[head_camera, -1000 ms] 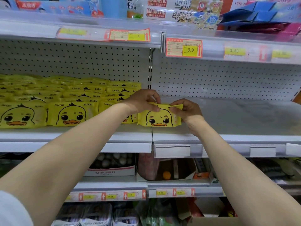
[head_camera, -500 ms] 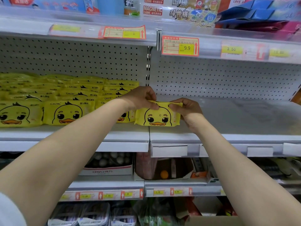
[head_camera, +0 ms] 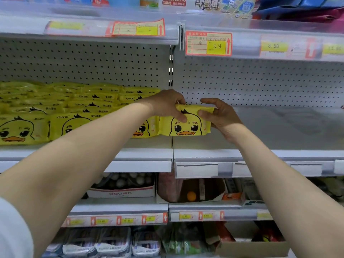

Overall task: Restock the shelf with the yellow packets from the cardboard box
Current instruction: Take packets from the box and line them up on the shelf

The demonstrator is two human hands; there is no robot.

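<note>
A yellow packet (head_camera: 186,125) with a duck face stands upright on the white shelf (head_camera: 270,138), just right of the shelf joint. My left hand (head_camera: 167,105) grips its top left corner, thumb on the front. My right hand (head_camera: 217,116) holds its top right corner, thumb on the front and fingers over the top edge. Rows of the same yellow packets (head_camera: 61,108) fill the shelf to the left, touching the held one. A corner of the cardboard box (head_camera: 253,248) shows at the bottom right.
The shelf section right of the held packet is bare back to the pegboard wall (head_camera: 260,84). Price tags (head_camera: 208,43) hang on the shelf above. Lower shelves hold boxes (head_camera: 122,190) and packaged goods (head_camera: 111,243).
Both hands have stayed on the packet and set it more upright against the neighbouring packet. The right fingers have spread over the top edge.
</note>
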